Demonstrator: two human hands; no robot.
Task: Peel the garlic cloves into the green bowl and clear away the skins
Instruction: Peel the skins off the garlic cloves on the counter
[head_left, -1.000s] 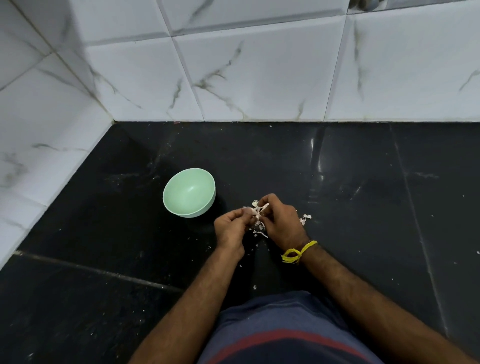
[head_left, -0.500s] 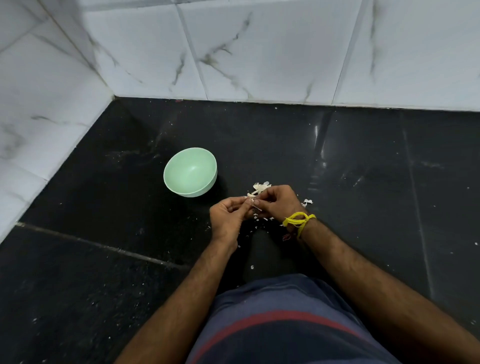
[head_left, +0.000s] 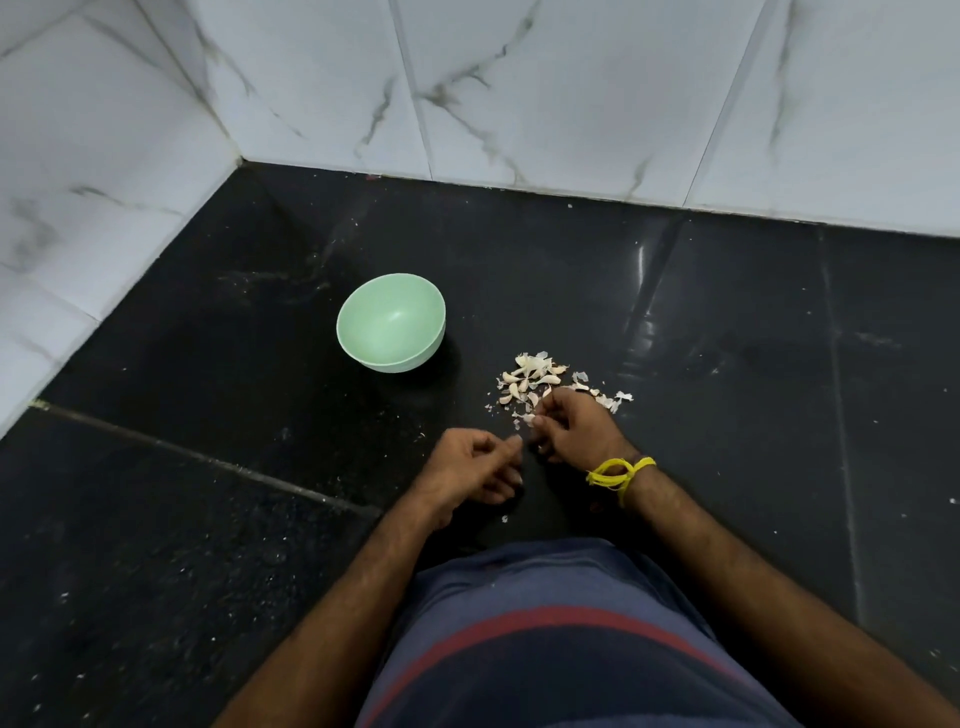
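Observation:
The green bowl (head_left: 390, 322) stands on the black stone counter (head_left: 208, 364), and I see nothing inside it. To its right lies a small heap of garlic cloves (head_left: 530, 382) with loose papery skins (head_left: 613, 400) trailing off to the right. My right hand (head_left: 576, 431), with a yellow thread at the wrist, rests at the near edge of the heap and pinches a pale garlic clove (head_left: 529, 419) in its fingertips. My left hand (head_left: 475, 467) sits just left of it, fingers curled, with nothing visible in it. The two hands are slightly apart.
White marble-look wall tiles (head_left: 571, 104) close off the counter at the back and on the left, forming a corner behind the bowl. Tiny skin flecks (head_left: 505, 518) dot the counter near my hands. My blue shirt with a red stripe (head_left: 561, 649) fills the bottom.
My hands have parted and dropped to the counter. The cloves and skins held up between them earlier now lie in a heap beyond my right hand. The camera has tilted.

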